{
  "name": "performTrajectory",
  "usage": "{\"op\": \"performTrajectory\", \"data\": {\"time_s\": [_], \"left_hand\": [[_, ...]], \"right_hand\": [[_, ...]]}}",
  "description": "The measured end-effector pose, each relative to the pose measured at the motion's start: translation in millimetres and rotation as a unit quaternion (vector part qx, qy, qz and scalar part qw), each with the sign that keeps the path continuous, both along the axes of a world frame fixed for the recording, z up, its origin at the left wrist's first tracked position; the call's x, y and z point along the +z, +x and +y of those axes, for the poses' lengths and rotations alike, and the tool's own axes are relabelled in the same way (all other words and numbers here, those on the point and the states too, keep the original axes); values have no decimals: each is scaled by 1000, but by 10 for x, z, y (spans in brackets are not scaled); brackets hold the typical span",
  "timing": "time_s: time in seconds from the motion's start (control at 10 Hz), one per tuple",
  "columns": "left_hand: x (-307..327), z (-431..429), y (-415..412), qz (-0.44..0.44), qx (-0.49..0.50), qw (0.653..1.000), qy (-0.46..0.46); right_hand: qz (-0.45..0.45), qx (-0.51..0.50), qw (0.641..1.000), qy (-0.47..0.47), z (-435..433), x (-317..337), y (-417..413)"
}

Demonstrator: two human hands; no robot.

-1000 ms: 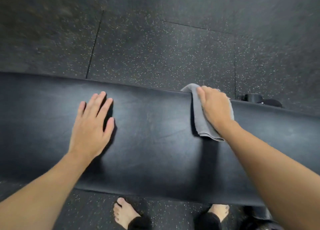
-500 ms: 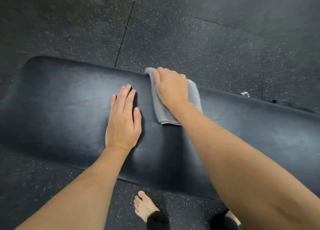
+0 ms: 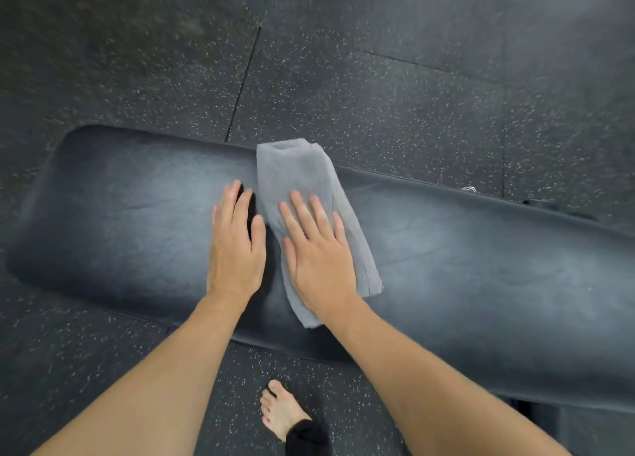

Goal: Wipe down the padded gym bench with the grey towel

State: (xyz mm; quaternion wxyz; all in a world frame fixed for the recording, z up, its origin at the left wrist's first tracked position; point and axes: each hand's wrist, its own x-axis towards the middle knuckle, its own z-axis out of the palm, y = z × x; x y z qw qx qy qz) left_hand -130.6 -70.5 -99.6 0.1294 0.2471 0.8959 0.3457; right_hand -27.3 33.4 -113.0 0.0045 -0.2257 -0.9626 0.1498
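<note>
The black padded gym bench runs across the view from left to right, its rounded left end in sight. The folded grey towel lies across the pad from the far edge toward the near edge. My right hand presses flat on the towel's near half, fingers spread. My left hand rests flat on the bare pad just left of the towel, palm down, holding nothing.
Dark speckled rubber floor tiles surround the bench. My bare foot stands on the floor below the bench's near edge. A small metal part of the frame shows beyond the far edge at right.
My right hand slid from the far edge toward the near side of the pad, flattening out on the towel. The towel now lies longer across the bench. The left hand stays flat.
</note>
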Motion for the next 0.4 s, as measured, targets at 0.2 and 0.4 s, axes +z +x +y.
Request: {"op": "performTrajectory", "data": {"time_s": [0.2, 0.4], "left_hand": [[228, -109, 300, 79, -43, 990, -107], [1091, -210, 212, 195, -65, 970, -130]], "right_hand": [[-58, -103, 993, 21, 702, 82, 1078], [-208, -110, 969, -73, 1123, 733, 1377]]}}
